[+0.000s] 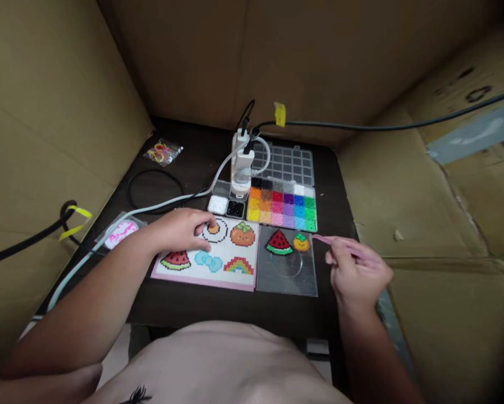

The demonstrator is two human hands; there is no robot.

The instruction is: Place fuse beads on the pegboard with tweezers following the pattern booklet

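Observation:
My left hand [193,229] rests over the left part of a pattern sheet [227,252], thumb and fingers apart, holding nothing. The sheet shows pixel pictures of an egg, a persimmon, a watermelon slice, a bow and a rainbow. In my right hand [355,272] are pink tweezers [323,239], whose tip points left at the upper right corner of a clear pegboard [288,280]. On the pegboard lie a bead watermelon slice [279,243] and, to its right, a small orange bead fruit [301,242] with green leaves. The tweezers' tip is near this fruit.
Behind the pegboard stands a box of coloured beads [282,206] with its lid open. Left of it are white beads [218,205] and black beads [236,209]. A power strip [241,163] with cables stands behind. Cardboard walls [193,62] enclose the table.

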